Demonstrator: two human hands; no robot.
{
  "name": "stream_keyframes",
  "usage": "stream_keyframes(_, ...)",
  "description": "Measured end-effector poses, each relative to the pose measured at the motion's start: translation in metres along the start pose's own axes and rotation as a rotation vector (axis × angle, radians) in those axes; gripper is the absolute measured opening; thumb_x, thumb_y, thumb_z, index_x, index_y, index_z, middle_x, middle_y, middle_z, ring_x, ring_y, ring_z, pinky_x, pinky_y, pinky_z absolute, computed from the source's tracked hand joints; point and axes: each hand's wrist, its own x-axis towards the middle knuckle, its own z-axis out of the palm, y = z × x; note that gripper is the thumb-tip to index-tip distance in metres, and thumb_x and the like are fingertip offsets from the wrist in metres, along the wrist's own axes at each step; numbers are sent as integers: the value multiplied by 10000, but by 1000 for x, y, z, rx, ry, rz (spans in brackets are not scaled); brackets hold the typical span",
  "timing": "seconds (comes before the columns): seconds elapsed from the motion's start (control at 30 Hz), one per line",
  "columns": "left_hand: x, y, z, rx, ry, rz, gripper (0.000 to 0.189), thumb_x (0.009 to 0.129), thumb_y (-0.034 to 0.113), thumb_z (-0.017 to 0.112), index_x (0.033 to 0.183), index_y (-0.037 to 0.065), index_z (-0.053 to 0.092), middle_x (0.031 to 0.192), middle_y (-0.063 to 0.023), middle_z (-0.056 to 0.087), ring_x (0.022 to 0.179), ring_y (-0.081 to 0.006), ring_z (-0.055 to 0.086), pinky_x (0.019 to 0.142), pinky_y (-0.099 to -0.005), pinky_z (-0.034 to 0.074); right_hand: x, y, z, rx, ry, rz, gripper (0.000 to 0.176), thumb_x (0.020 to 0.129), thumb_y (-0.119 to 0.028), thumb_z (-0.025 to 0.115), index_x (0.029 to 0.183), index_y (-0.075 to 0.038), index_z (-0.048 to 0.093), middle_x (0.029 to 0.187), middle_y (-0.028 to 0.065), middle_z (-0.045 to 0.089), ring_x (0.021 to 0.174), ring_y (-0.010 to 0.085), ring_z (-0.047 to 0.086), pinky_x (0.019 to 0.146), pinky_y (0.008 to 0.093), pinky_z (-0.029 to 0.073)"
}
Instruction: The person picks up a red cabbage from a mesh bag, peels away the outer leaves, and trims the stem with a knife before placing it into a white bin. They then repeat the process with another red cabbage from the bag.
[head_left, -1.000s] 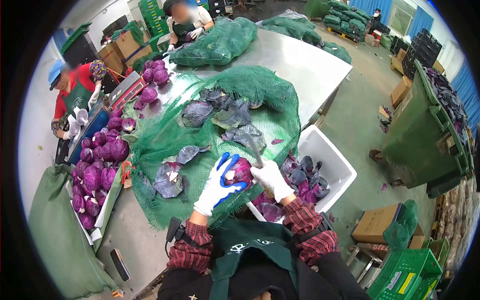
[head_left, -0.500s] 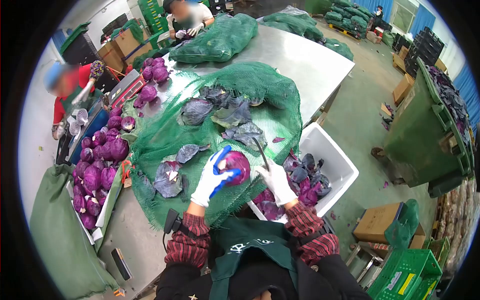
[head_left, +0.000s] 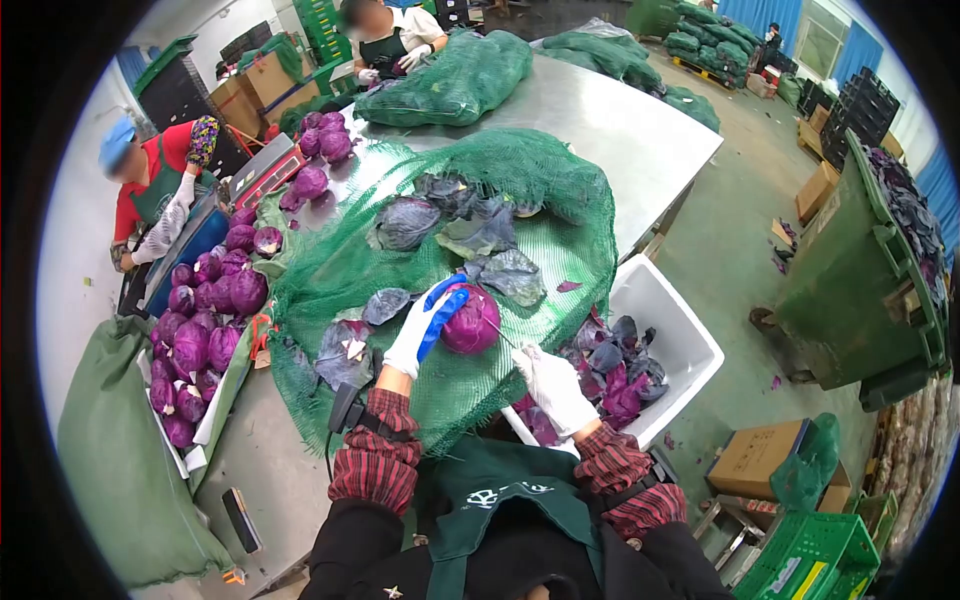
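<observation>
A trimmed red cabbage (head_left: pixel 472 322) sits over the green mesh sack (head_left: pixel 440 405) on the table. My left hand (head_left: pixel 428 325), in a white and blue glove, grips the cabbage from its left and upper side. Just to the right, my right hand (head_left: pixel 552 388), in a white glove, is closed round a knife (head_left: pixel 504 337); its thin blade points toward the cabbage, and the handle is hidden in the fist. Loose outer leaves (head_left: pixel 345 352) lie on the mesh, with an untrimmed cabbage (head_left: pixel 406 222) further back.
A white bin (head_left: pixel 690 372) of purple leaf scraps stands at my right. Several trimmed cabbages (head_left: pixel 190 347) fill a container on the left. Two co-workers (head_left: pixel 160 180) stand across the table near a full mesh sack (head_left: pixel 455 82). A green waste bin (head_left: pixel 850 290) is further right.
The knife has turned from upright, beside the cabbage, to a low angle pointing at it. My left hand has shifted round the cabbage's upper left side. The left co-worker's arm has lowered.
</observation>
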Motion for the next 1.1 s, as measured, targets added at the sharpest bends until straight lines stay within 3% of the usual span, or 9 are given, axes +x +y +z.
stream_keyframes(0.2,8,-20,-11,-35,27,31,383,919,231,629,1224,1,602,1192,-85,629,1124,-153,557,1015,-284,387,-18,36,23,37,136,-68,405,1008,-372,435,1095,-14,605,764,196,652,693,407,617,638,489,492)
stream_keyframes(0.33,5,-14,-5,-55,49,37,404,905,221,651,1238,0,595,1198,-91,626,1122,-156,558,1013,-287,390,-24,37,5,-187,-106,41,390,999,-365,444,1125,-30,598,873,214,662,792,386,640,698,461,508)
stream_keyframes(0.53,-6,-14,17,46,15,22,498,910,177,661,1352,10,502,1317,-72,555,1185,-143,514,1056,-288,366,36,-35,-5,340,54,281,525,861,-497,627,1000,8,654,852,186,678,763,346,654,701,383,512)
stream_keyframes(0.57,-6,-16,18,48,25,33,515,903,165,670,1361,11,492,1330,-72,544,1192,-143,510,1059,-290,365,41,-39,-5,562,-65,422,503,866,-448,633,951,48,647,824,176,680,722,313,665,690,382,516)
stream_keyframes(0.7,-10,-17,15,91,20,72,549,884,166,688,1372,22,481,1356,-87,519,1228,-165,487,1072,-309,353,50,-35,2,583,-116,438,486,861,-405,644,939,75,634,767,165,668,661,238,668,640,360,519)
stream_keyframes(0.8,-15,-7,17,247,14,107,572,869,182,699,1375,31,479,1355,-105,513,1247,-190,475,1080,-327,343,53,-20,16,244,33,213,443,861,-357,636,906,84,616,714,177,655,572,236,654,573,347,513)
stream_keyframes(0.87,-19,-1,20,386,17,130,586,860,191,706,1377,35,478,1348,-117,514,1253,-205,472,1083,-336,339,49,-37,-7,492,-92,312,448,862,-374,606,876,75,610,747,235,654,667,348,665,653,402,526)
stream_keyframes(1.0,-22,0,23,350,34,160,608,824,232,742,1342,22,505,1323,-137,530,1204,-225,512,1044,-351,388,52,-16,9,349,-146,248,360,854,-288,559,858,67,615,799,272,646,768,425,645,725,449,519)
stream_keyframes(1.1,-22,-5,14,199,-33,120,631,831,196,738,1377,27,470,1386,-118,488,1268,-214,463,1088,-347,340,49,-7,18,-15,171,97,215,782,-135,509,817,37,633,819,271,642,788,433,633,729,474,512)
